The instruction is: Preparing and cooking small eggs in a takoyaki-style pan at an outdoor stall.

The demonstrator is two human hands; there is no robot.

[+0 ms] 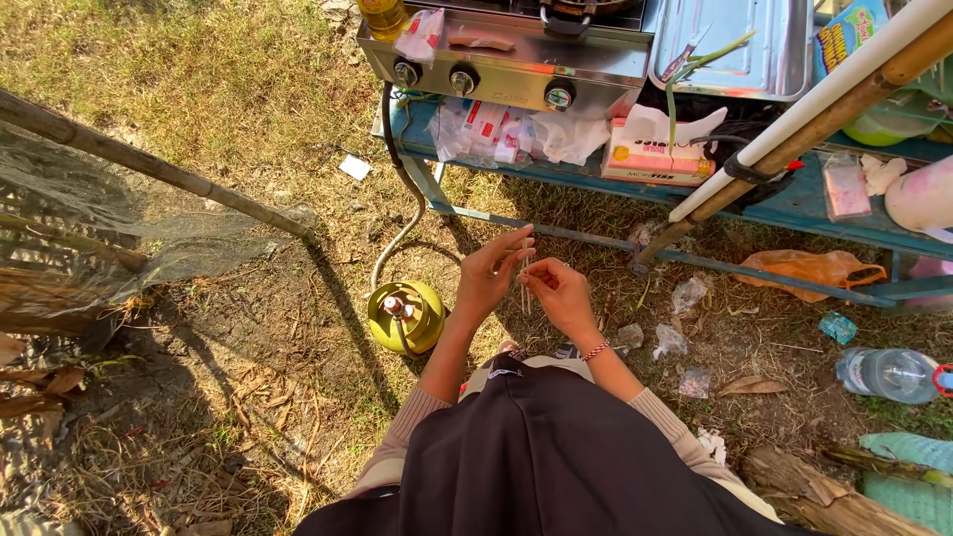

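Down low, two hands meet in front of the person's dark apron (556,457). The left hand (488,278) is partly open. Its thumb and first finger pinch together near the top of some thin pale sticks (525,286), and the other fingers (511,241) stretch up and out, long and loose. The right hand (561,294) is curled more. Its fingertips close on the same sticks from the other side, so both hands touch them at once. The sticks stand almost straight up and down between the two sets of fingertips, and the ends poke out just below them. They are too thin to count.

A red bead bracelet (595,350) sits on the right wrist, just behind that hand.

Beside the left hand, on the side away from the sticks, a yellow gas bottle (407,316) stands on the dirt, near but not touching. A grey hose (401,189) runs up from it to a metal stove (506,55), which sits well beyond the fingertips on a blue cart (794,203). Small bits of plastic wrap (671,340) lie on the ground just past the right hand. A clear bottle (888,373) lies far off on that same side.
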